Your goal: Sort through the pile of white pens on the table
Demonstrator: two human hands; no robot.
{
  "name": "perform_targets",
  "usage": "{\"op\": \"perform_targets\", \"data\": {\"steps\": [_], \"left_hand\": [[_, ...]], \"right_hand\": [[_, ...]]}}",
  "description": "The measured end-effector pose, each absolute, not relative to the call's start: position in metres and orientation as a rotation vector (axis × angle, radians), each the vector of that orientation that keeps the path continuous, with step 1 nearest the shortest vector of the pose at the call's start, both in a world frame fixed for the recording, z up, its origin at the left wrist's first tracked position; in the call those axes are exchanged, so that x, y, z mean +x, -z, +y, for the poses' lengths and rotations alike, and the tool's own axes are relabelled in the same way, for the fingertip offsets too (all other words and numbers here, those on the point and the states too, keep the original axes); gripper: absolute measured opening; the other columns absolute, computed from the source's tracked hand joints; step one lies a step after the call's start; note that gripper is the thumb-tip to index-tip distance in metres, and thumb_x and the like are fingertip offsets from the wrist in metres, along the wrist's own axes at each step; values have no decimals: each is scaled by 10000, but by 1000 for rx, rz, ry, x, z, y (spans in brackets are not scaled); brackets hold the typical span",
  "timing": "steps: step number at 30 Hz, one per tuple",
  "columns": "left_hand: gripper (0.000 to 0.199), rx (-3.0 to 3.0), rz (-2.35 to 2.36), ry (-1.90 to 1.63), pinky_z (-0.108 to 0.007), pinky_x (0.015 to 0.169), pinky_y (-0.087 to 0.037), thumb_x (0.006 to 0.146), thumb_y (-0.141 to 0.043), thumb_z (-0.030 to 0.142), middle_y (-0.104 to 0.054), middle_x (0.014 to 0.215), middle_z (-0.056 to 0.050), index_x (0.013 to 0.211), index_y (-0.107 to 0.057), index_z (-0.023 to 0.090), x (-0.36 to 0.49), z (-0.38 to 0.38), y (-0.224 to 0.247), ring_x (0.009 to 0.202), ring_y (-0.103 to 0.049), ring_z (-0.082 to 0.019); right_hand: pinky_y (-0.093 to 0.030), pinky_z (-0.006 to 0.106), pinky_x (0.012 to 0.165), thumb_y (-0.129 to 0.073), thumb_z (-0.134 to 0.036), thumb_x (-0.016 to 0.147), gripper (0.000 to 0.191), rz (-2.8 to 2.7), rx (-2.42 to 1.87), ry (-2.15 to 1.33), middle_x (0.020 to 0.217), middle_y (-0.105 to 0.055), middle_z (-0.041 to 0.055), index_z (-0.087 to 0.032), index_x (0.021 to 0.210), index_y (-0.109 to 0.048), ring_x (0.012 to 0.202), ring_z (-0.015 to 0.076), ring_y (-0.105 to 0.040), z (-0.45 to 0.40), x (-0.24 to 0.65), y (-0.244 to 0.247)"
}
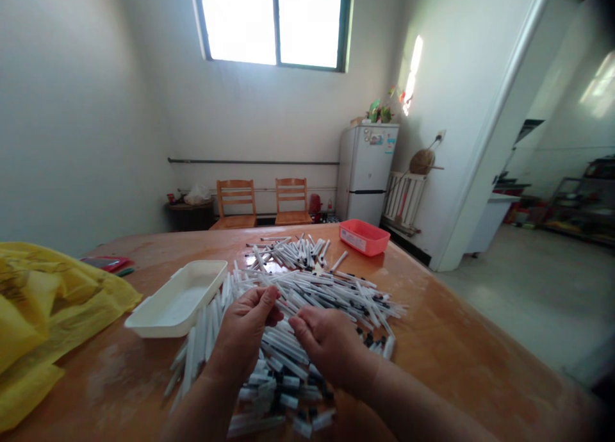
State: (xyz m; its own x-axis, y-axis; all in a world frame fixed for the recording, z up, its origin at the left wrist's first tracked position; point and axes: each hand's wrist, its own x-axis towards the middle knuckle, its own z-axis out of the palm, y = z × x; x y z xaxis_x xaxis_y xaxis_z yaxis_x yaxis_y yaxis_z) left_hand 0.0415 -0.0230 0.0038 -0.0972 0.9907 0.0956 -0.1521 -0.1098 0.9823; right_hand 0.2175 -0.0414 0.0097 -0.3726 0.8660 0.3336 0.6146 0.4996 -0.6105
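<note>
Table (446, 346): left hand (247, 323), right hand (329, 339), fingers (270, 296) curled closed above plastic tubes (331, 289).

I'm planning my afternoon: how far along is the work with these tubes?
Nothing is plainly finished: long tubes and short dark-ended pieces lie loose on the table. In progress: left hand and right hand work closed over them, contents unclear. The loose pieces probably remain.

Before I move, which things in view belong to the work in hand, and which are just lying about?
Likely in the work:
left hand
right hand
clear pen barrels
pen caps
perhaps white plastic tray, red plastic basket

Probably just about:
yellow plastic bag
wooden chairs
refrigerator
</note>
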Motion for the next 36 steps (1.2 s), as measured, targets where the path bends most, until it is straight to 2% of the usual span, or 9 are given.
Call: {"op": "perform_targets", "data": {"steps": [4,7,11,14,17,20,26,29,36], "left_hand": [[370,1079,1168,-1463,-222,581,-416,763,-743,521,-604,646,14,828,-692,160,46,-24,-4,593,-537,-103],[380,1067,1184,-1467,-221,570,-407,765,-738,531,-594,615,19,825,-690,159,45,-25,-5,577,-532,-102],[428,1055,1053,-1404,-265,617,-453,832,-641,577,-650,672,-24,878,-704,156,38,-25,-8,616,-587,-140],[453,1050,909,-1357,-292,665,-473,873,-591,566,-679,741,-54,987,-718,147,35,-25,-11,681,-615,-165],[371,1090,903,-1326,-275,668,-463,851,-664,490,-677,743,-41,1006,-719,157,38,-26,-11,686,-608,-151],[317,1069,952,-1346,-259,648,-458,798,-729,457,-679,729,-31,913,-717,161,42,-26,-8,657,-600,-135],[312,773,1133,-1603,-225,600,-463,708,-804,423,-680,703,2,834,-677,167,20,-15,-12,607,-606,-107],[346,683,1167,-1710,-207,598,-462,691,-818,453,-656,652,22,761,-631,169,7,-11,-14,605,-600,-98],[522,1048,1238,-1412,-263,654,-492,757,-714,592,-752,995,-106,1060,-726,167,21,-11,-2,807,-675,-172]], "right_hand": [[-180,310,569,-377,-445,1017,373,-2234,-1345,-149,717,-667,61,-196,869,-613,568,143,-514,-48,215,-14],[-196,298,571,-391,-439,1010,371,-2196,-1323,-217,723,-661,57,-190,853,-616,588,145,-520,-47,213,-12],[-273,242,554,-427,-464,988,408,-1956,-1113,-897,631,-542,-4,-172,778,-620,580,118,-466,-41,214,-6],[-225,222,461,-454,-540,954,437,-1654,-954,-1483,498,-375,-69,-160,829,-631,451,91,-312,-36,216,-3],[-174,224,422,-472,-557,938,432,-1497,-848,-1738,459,-342,-93,-155,899,-625,408,84,-223,-33,217,-2],[-210,225,452,-456,-539,954,427,-1633,-935,-1551,502,-372,-74,-156,890,-636,445,90,-279,-31,216,-3],[-263,266,598,-432,-434,997,353,-2098,-1192,-499,680,-587,6,-189,792,-581,628,127,-501,-49,219,-16],[-250,268,591,-401,-435,1014,343,-2104,-1261,-398,664,-602,2,-206,818,-566,612,128,-530,-53,224,-20],[-269,256,600,-395,-418,1020,347,-2035,-1376,-448,726,-655,26,-203,833,-593,664,144,-568,-33,233,-9]]}}
